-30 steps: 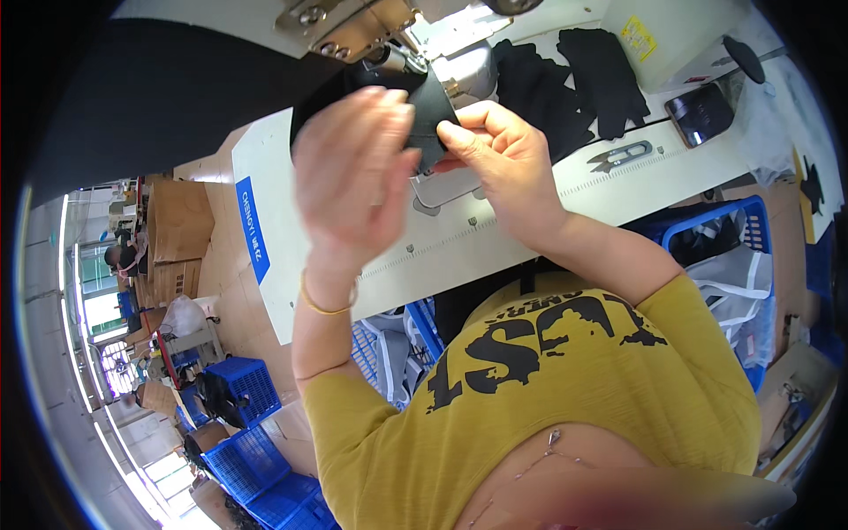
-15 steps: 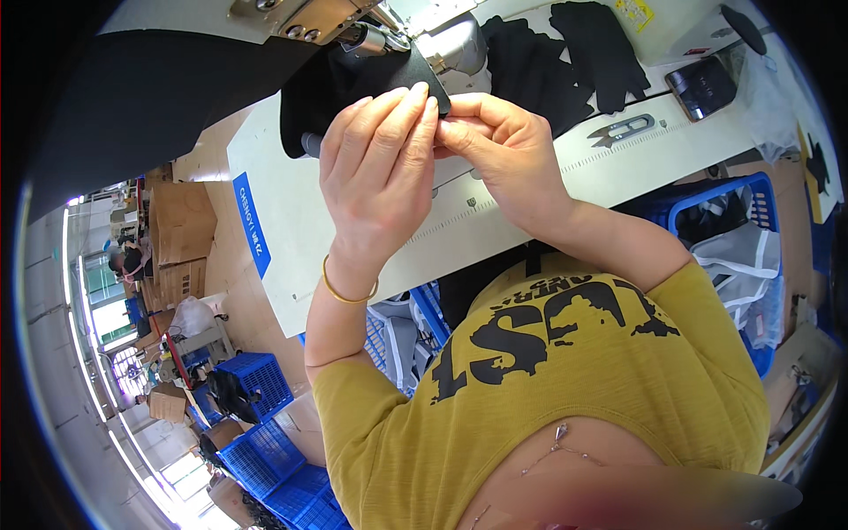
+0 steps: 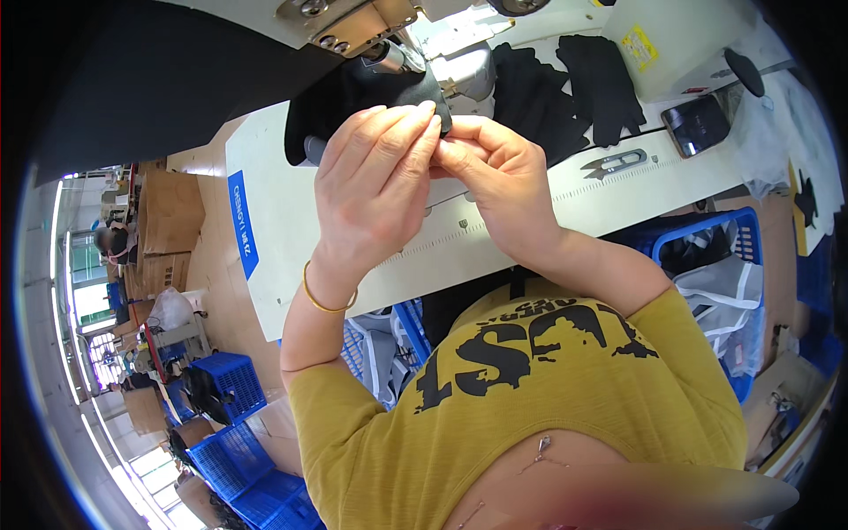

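A piece of black fabric point(image 3: 375, 91) lies under the sewing machine head point(image 3: 353, 26), its near corner drawn toward me. My left hand point(image 3: 375, 190) pinches the edge of this fabric between thumb and fingers, palm down. Close against it, my right hand point(image 3: 503, 181) grips the same corner with thumb and forefinger, its other fingers curled. The two sets of fingertips almost touch, and they hide the very edge of the cloth. A gold bangle circles my left wrist.
On the white table point(image 3: 353, 291), black fabric pieces point(image 3: 601, 88) lie beyond my right hand, with thread snips point(image 3: 616, 163) and a dark phone point(image 3: 695, 125) nearby. A blue basket point(image 3: 749, 238) with grey-white items stands at right. Blue crates point(image 3: 234, 386) and cardboard boxes point(image 3: 168, 212) are at left.
The whole view has shifted slightly, with the machine and table lower in the picture. Both hands keep their pinch on the fabric corner and have hardly moved relative to it.
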Demonstrator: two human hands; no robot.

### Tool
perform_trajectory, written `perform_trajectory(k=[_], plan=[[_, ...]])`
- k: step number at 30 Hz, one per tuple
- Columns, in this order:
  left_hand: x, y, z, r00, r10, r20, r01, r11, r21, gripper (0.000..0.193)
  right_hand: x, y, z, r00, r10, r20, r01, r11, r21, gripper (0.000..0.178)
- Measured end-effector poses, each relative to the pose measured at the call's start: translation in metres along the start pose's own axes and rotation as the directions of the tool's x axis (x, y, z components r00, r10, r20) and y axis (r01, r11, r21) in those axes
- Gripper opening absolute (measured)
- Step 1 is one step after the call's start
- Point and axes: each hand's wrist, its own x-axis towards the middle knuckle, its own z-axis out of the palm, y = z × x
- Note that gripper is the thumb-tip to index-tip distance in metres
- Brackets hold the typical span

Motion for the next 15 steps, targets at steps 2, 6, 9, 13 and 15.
perform_trajectory(k=[2, 6, 9, 13, 15], plan=[[0.002, -0.002, -0.001, 1.000, -0.003, 0.018, 0.003, 1.000, -0.013, 0.025, 0.002, 0.000, 0.001, 1.000, 0.004, -0.004, -0.004, 1.000, -0.007, 0.021], [0.003, -0.009, 0.001, 1.000, 0.012, 0.025, -0.011, 0.999, -0.032, 0.025, 0.008, -0.003, 0.001, 1.000, 0.006, 0.002, -0.006, 0.999, 0.040, 0.021], [0.005, -0.013, 0.004, 1.000, 0.014, 0.024, -0.014, 0.999, -0.035, 0.025, 0.011, -0.005, 0.003, 1.000, 0.011, -0.004, -0.010, 1.000, 0.021, 0.022], [0.006, -0.017, 0.006, 1.000, 0.022, 0.004, -0.022, 0.999, -0.037, 0.027, 0.013, -0.008, 0.006, 1.000, 0.005, -0.002, -0.005, 1.000, 0.026, 0.022], [0.006, -0.018, 0.007, 1.000, 0.019, 0.003, -0.018, 0.999, -0.036, 0.027, 0.014, -0.008, 0.007, 1.000, 0.005, -0.006, -0.005, 1.000, 0.031, 0.022]])
